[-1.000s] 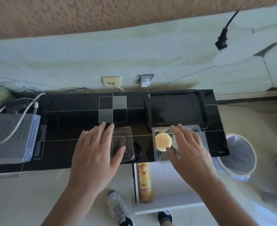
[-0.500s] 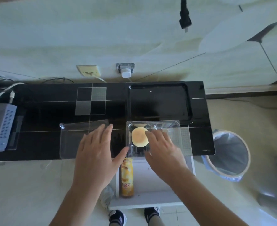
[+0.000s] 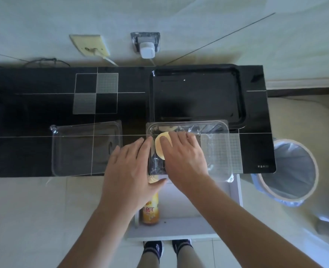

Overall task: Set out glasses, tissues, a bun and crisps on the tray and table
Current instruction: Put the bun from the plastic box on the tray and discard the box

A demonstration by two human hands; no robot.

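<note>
nearest, a crisps can [image 3: 150, 211] stands on a white shelf [image 3: 188, 227] below the desk [image 3: 34, 105]. on the desk edge, the left hand [image 3: 129, 171], fingers straight, holds the side of a clear box [image 3: 216, 149]. the right hand [image 3: 185, 157] reaches in and pinches the bun [image 3: 160, 144]. a clear lid [image 3: 82, 149] lies to the left. behind the box lies a black tray [image 3: 196, 95].
</note>
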